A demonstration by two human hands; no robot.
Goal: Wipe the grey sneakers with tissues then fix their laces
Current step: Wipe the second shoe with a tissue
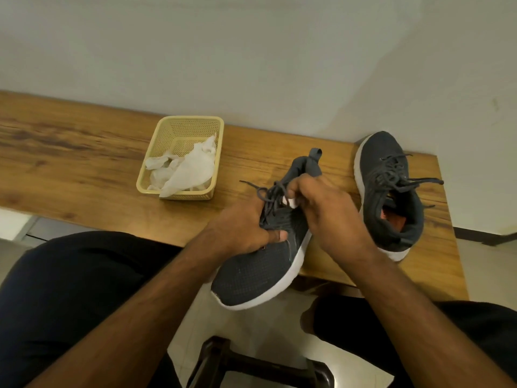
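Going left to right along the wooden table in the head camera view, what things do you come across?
Yellow basket of used tissues → grey sneaker held by the left hand and right hand → second grey sneaker resting on the table.

Both forearms are bare to the edge of view, with no sleeves, watch, rings or gloves visible. The left hand and right hand are uncovered. Dark, near-black trousers cover both thighs; the fabric is plain, without visible markings or seams.
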